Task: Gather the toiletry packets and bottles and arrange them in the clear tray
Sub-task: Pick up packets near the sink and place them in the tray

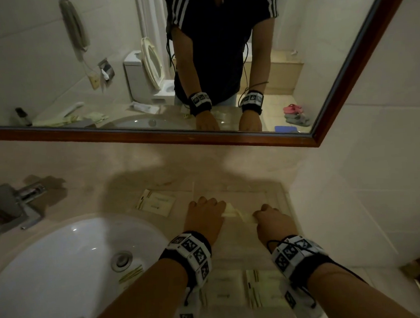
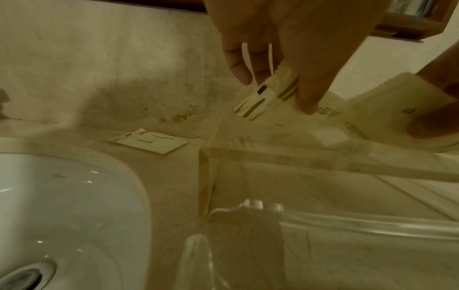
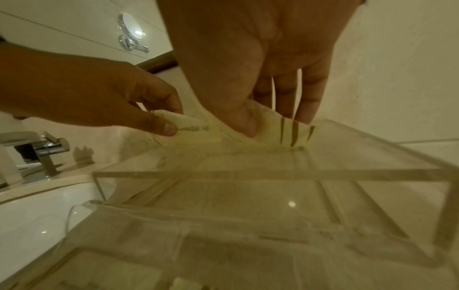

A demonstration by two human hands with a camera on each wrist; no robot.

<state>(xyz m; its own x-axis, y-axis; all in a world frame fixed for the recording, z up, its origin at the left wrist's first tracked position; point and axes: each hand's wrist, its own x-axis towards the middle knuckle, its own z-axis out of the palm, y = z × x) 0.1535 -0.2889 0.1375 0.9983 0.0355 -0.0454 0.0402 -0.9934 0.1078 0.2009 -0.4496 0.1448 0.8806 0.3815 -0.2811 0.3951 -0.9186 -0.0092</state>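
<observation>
A clear tray [image 1: 276, 194] with dividers stands on the counter to the right of the sink. Both hands are over its far compartment and hold a bunch of cream toiletry packets [image 1: 235, 213] between them. My left hand [image 1: 207, 206] pinches the packets' left end [image 2: 268, 96]. Thumb and fingers of my right hand [image 1: 262, 212] pinch the striped right end [image 3: 285, 131]. More packets [image 1: 262, 289] lie in the tray's near compartment, partly hidden by my wrists. Two loose packets [image 1: 155, 202] lie on the counter left of the tray.
The white sink [image 1: 62, 263] lies to the left with one packet [image 1: 131, 273] near its drain. A chrome faucet [image 1: 15, 204] stands at the far left. The mirror [image 1: 147, 64] above reflects a small bottle and more packets beyond the basin. A wall closes the right side.
</observation>
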